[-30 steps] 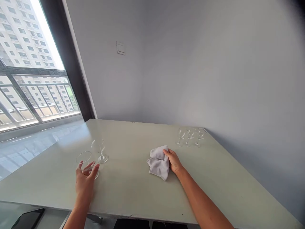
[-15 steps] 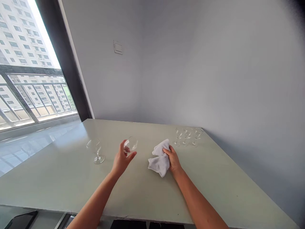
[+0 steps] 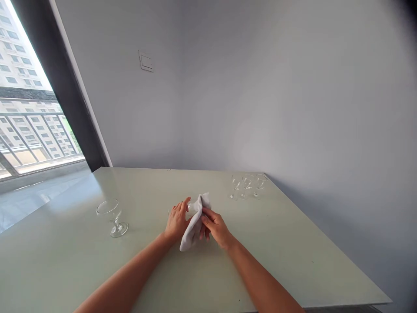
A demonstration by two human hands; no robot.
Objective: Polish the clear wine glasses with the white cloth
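Observation:
Over the middle of the table, my left hand (image 3: 177,221) is closed around a clear stemmed glass (image 3: 191,207), most of it hidden by my fingers and the cloth. My right hand (image 3: 216,227) pinches a white cloth (image 3: 194,230) and holds it against the glass. Part of the cloth hangs down between my two hands. Left of my hands, another stemmed glass (image 3: 115,215) stands upright on its foot.
Three more stemmed glasses (image 3: 246,183) stand in a row at the table's far right corner. The pale table (image 3: 293,261) meets grey walls behind and to the right. A light switch (image 3: 146,62) is on the wall; a railing (image 3: 42,126) shows beyond the window at left.
My right hand has brought the cloth left onto the glass in my left hand. The glass has turned, and my hands are now close together. The view has shifted a little to the right.

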